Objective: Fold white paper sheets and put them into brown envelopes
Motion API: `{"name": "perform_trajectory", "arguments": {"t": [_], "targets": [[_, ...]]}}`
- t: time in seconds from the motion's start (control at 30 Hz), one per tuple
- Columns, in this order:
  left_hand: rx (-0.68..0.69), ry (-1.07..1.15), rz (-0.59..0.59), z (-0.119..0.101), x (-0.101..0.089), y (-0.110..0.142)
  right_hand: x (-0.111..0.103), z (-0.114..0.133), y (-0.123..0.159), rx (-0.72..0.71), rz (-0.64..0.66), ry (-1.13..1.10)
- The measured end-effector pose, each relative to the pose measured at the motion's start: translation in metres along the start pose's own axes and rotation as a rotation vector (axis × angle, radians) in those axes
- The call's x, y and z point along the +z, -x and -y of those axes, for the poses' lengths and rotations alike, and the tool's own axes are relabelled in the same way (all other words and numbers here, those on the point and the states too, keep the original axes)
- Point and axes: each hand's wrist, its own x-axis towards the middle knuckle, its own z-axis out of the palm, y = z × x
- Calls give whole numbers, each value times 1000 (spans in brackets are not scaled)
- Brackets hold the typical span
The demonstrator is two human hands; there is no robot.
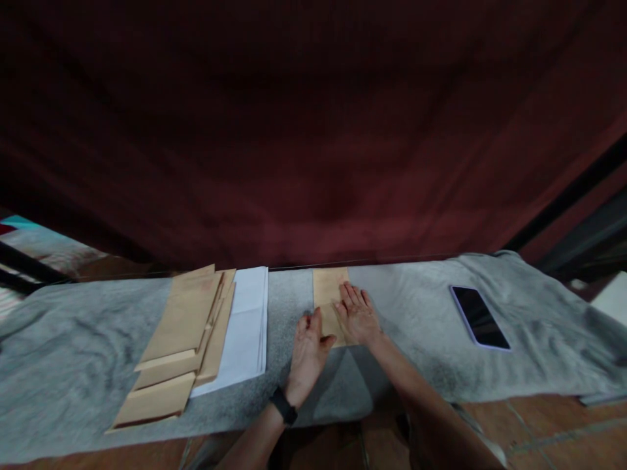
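Observation:
A small brown paper piece [329, 284] lies on the grey cloth in front of me, its lower part looking folded over. My right hand [360, 318] rests flat on its right side, fingers stretched out. At the paper's left edge is my left hand [311, 343], thumb and forefinger apart, the other fingers slightly curled; the fingertips touch the paper. A dark watch [284, 406] sits on the left wrist. To the left, several brown paper envelopes or bags [183, 313] lie overlapping, partly covering white paper sheets [247, 326].
The grey cloth [411, 294] covers a long, narrow surface. A phone with a purple case [481, 318] lies on its right part. Behind hangs a dark red curtain [313, 163]. Tiled floor [543, 424] shows below the front edge.

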Motion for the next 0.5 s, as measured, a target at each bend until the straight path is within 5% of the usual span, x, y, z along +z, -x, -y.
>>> {"name": "perform_trajectory", "arguments": {"t": [0.5], "targets": [[-229, 359, 76, 2, -12, -14, -15, 0, 37, -143, 23, -110]]}}
